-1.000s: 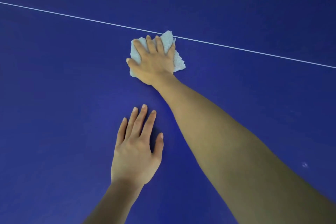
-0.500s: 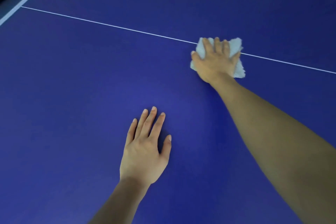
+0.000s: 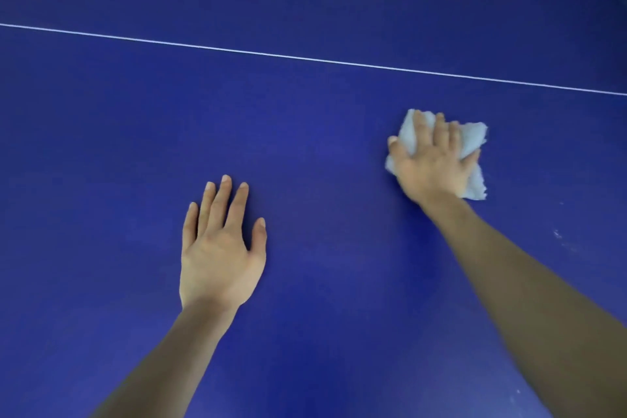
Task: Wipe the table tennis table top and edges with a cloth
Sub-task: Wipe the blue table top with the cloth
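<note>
head view | your right hand lies flat on the white cloth, fingers spread, pressing it to the blue table top just short of the white line | your left hand rests palm-down on the table, fingers straight, holding nothing, well apart from the cloth

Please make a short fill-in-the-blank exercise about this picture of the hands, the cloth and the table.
1. The right hand presses a white ____ onto the blue table top.
2. The left hand lies flat with its fingers ____.
3. The cloth lies on the near side of the white ____.

Missing words: cloth; straight; line
</note>
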